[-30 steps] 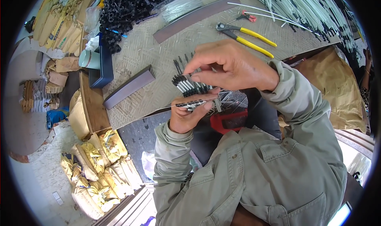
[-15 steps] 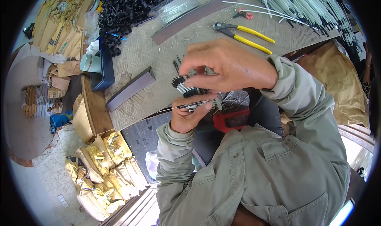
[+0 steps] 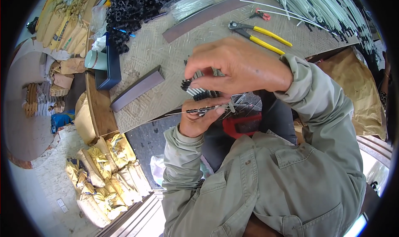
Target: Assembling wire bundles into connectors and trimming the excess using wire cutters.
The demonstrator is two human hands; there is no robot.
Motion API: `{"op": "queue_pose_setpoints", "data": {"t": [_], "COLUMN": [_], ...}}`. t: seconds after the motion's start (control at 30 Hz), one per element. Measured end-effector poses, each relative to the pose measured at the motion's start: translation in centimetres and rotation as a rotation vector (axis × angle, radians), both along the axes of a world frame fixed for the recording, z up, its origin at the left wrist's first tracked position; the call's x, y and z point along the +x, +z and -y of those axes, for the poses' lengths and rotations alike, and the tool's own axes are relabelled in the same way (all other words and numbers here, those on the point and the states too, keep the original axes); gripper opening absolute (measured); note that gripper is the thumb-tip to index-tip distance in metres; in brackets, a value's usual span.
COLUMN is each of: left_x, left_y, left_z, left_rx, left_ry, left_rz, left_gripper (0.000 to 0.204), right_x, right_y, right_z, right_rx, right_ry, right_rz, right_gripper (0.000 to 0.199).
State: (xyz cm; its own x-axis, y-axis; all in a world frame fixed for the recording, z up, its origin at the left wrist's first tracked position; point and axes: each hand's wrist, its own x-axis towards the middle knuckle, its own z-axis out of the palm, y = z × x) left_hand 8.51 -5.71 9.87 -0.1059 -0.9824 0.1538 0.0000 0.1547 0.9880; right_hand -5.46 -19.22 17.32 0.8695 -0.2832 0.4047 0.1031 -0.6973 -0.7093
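Patterned tabletop (image 3: 143, 56), yellow-handled pliers (image 3: 270, 34) toward 1 o'clock. Left hand (image 3: 194, 124) wrapped round black-tipped white rods (image 3: 200, 91), jutting toward 12 o'clock. Right hand (image 3: 239, 66) half-curled over tips; cannot tell if pinching. Best: bundle steady, touch light.

There are two bare hands, a left hand (image 3: 194, 124) and a right hand (image 3: 239, 64), with a row of slim white sticks with black tips (image 3: 200, 92) between them, overlapping too closely to number. The bench carries two flat purplish-grey bars (image 3: 138, 88), one pair of yellow-handled steel pincers (image 3: 272, 35), one small red-handled tool (image 3: 263, 15), one pale green cylindrical cup (image 3: 95, 60) and one dark blue box (image 3: 111, 72). One heap of small black parts (image 3: 129, 8) and one spread of long white black-ended rods (image 3: 320, 12) hold too many pieces to count.
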Motion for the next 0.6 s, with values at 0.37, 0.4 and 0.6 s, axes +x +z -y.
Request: {"op": "queue_pose_setpoints", "data": {"t": [0.37,0.4,0.6], "left_x": [0.08,0.04,0.4], "left_y": [0.43,0.78,0.25], "left_z": [-0.32,-0.37,-0.3], "left_rx": [0.002,0.049,0.02], "left_ry": [0.014,0.01,-0.017], "left_rz": [0.003,0.027,-0.059], "left_gripper": [0.02,0.02,0.022], "right_x": [0.71,0.64,0.85], "right_y": [0.13,0.25,-0.02], "right_z": [-0.61,-0.72,-0.7], "right_rx": [-0.088,-0.125,-0.016], "right_ry": [-0.037,-0.054,-0.035], "right_rz": [0.007,0.013,0.011], "right_gripper": [0.009,0.009,0.012]}}
